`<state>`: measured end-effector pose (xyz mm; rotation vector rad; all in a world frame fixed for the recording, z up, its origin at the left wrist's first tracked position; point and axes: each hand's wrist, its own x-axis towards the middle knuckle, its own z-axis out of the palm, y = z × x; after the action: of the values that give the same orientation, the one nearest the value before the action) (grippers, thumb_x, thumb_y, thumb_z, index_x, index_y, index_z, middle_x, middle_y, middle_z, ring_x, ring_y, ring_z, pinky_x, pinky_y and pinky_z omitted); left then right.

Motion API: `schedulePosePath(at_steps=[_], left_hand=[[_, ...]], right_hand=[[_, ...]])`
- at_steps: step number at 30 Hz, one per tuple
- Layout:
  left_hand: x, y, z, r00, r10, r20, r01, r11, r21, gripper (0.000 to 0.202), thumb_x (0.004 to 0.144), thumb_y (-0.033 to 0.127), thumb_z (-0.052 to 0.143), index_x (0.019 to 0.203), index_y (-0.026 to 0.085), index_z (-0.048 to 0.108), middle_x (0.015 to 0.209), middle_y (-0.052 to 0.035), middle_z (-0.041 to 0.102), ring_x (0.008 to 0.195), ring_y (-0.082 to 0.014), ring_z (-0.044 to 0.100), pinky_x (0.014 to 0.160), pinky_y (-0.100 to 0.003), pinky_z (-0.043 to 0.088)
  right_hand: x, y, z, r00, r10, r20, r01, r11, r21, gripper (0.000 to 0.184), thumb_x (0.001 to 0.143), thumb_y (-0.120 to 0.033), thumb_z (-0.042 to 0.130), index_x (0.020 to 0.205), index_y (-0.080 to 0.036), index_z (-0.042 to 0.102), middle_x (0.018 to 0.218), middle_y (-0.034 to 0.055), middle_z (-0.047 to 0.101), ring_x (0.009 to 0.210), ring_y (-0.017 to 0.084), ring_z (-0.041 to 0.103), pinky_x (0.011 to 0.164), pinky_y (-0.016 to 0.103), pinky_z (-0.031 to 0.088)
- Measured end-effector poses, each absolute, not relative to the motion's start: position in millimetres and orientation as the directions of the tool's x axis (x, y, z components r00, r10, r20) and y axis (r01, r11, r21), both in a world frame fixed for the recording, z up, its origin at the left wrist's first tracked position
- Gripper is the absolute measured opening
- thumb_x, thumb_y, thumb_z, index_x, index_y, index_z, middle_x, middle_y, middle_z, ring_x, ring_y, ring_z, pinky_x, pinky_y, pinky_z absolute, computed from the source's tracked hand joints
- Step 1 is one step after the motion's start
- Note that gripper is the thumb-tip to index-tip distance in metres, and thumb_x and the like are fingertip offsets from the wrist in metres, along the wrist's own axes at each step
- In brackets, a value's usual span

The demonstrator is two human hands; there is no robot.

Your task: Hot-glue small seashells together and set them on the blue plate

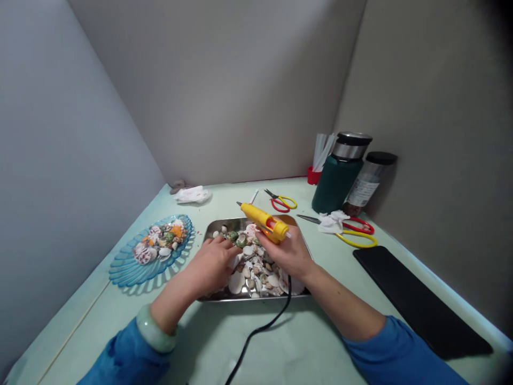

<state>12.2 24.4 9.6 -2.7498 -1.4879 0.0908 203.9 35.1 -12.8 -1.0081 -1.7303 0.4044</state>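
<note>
A metal tray point(251, 299) full of mixed seashells point(256, 272) stands in front of me. My right hand point(289, 254) is wrapped round a yellow hot glue gun point(262, 220) above the tray's right half. Its nozzle points to the far left, a clear glue stick pokes out at the back, and a black cord point(258, 330) runs down toward me. Over the tray's left side, my left hand point(212, 264) reaches in with bent fingers. A white shell point(235, 261) shows between its thumb and forefinger; the fingertips are partly hidden.
On the left, a blue scalloped dish point(130, 267) bears a cluster of shells and orange pieces. Behind the tray lie small scissors point(282, 202) and a white bundle point(193, 195). At right are larger scissors point(358, 232), a green bottle point(339, 174), a clear jar point(366, 184) and a black slab point(417, 299).
</note>
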Motion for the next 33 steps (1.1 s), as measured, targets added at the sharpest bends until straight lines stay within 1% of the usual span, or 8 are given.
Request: schedulePosePath(at_steps=[4, 7, 9, 13, 19, 24, 30, 33], left_hand=[[10, 30, 8, 0.512, 0.857, -0.048, 0.854, -0.515, -0.077, 0.018, 0.07, 0.012, 0.056, 0.085, 0.019, 0.063, 0.087, -0.0076, 0.064, 0.088, -0.024, 0.056, 0.077, -0.034, 0.042], [1, 30, 13, 0.492, 0.868, -0.059, 0.861, -0.496, -0.112, 0.013, 0.072, 0.009, 0.051, 0.074, 0.019, 0.061, 0.072, -0.0069, 0.064, 0.081, -0.0239, 0.057, 0.072, -0.034, 0.041], [-3, 29, 16, 0.495, 0.866, -0.068, 0.857, -0.5, -0.127, 0.016, 0.072, 0.009, 0.05, 0.075, 0.019, 0.062, 0.07, -0.0062, 0.064, 0.08, -0.0235, 0.058, 0.071, -0.034, 0.041], [-4, 27, 17, 0.498, 0.865, -0.058, 0.85, -0.501, -0.166, 0.023, 0.073, 0.006, 0.048, 0.081, 0.02, 0.064, 0.079, -0.0071, 0.067, 0.087, -0.0243, 0.057, 0.074, -0.035, 0.04], [10, 28, 13, 0.491, 0.871, -0.018, 0.846, -0.482, -0.229, 0.019, 0.077, 0.012, 0.048, 0.076, 0.019, 0.066, 0.083, -0.011, 0.067, 0.088, -0.0272, 0.055, 0.074, -0.039, 0.038], [16, 33, 9, 0.483, 0.875, -0.033, 0.846, -0.476, -0.24, 0.019, 0.079, 0.016, 0.05, 0.068, 0.019, 0.066, 0.073, -0.0106, 0.068, 0.084, -0.0268, 0.057, 0.076, -0.04, 0.036], [17, 39, 5, 0.489, 0.872, -0.025, 0.846, -0.482, -0.229, 0.016, 0.076, 0.012, 0.051, 0.073, 0.018, 0.066, 0.081, -0.0107, 0.069, 0.088, -0.0265, 0.056, 0.076, -0.039, 0.035], [18, 40, 3, 0.487, 0.873, -0.005, 0.852, -0.476, -0.217, 0.018, 0.079, 0.014, 0.048, 0.072, 0.016, 0.065, 0.083, -0.0123, 0.068, 0.086, -0.0265, 0.057, 0.073, -0.037, 0.036]], right_hand=[[203, 36, -14, -0.096, 0.781, 0.617, 0.43, 0.592, -0.682, 0.008, 0.08, -0.024, 0.057, 0.086, -0.02, 0.06, 0.077, 0.0038, 0.067, 0.068, 0.02, 0.063, 0.064, 0.029, 0.048], [203, 36, -16, -0.094, 0.779, 0.62, 0.43, 0.593, -0.681, 0.004, 0.08, -0.025, 0.057, 0.082, -0.022, 0.059, 0.074, 0.0027, 0.066, 0.067, 0.02, 0.063, 0.063, 0.031, 0.049], [202, 37, -16, -0.093, 0.78, 0.619, 0.426, 0.593, -0.683, 0.004, 0.08, -0.026, 0.056, 0.083, -0.023, 0.058, 0.074, 0.0022, 0.065, 0.066, 0.02, 0.063, 0.063, 0.032, 0.049], [203, 36, -16, -0.093, 0.783, 0.614, 0.421, 0.59, -0.689, 0.004, 0.081, -0.026, 0.056, 0.083, -0.023, 0.057, 0.074, 0.0023, 0.064, 0.066, 0.02, 0.062, 0.062, 0.032, 0.049], [204, 34, -13, -0.083, 0.794, 0.602, 0.427, 0.574, -0.699, 0.005, 0.082, -0.025, 0.054, 0.085, -0.023, 0.056, 0.072, 0.0024, 0.063, 0.065, 0.02, 0.061, 0.061, 0.031, 0.049], [204, 34, -13, -0.074, 0.801, 0.594, 0.433, 0.562, -0.704, 0.004, 0.082, -0.026, 0.053, 0.083, -0.022, 0.054, 0.071, 0.0021, 0.061, 0.065, 0.019, 0.06, 0.059, 0.029, 0.048], [203, 33, -12, -0.073, 0.803, 0.591, 0.441, 0.558, -0.703, 0.006, 0.082, -0.025, 0.054, 0.085, -0.02, 0.056, 0.073, 0.0031, 0.063, 0.067, 0.019, 0.061, 0.061, 0.028, 0.048], [203, 33, -12, -0.065, 0.803, 0.592, 0.444, 0.554, -0.704, 0.008, 0.082, -0.025, 0.055, 0.086, -0.018, 0.058, 0.074, 0.0038, 0.063, 0.068, 0.02, 0.062, 0.062, 0.028, 0.048]])
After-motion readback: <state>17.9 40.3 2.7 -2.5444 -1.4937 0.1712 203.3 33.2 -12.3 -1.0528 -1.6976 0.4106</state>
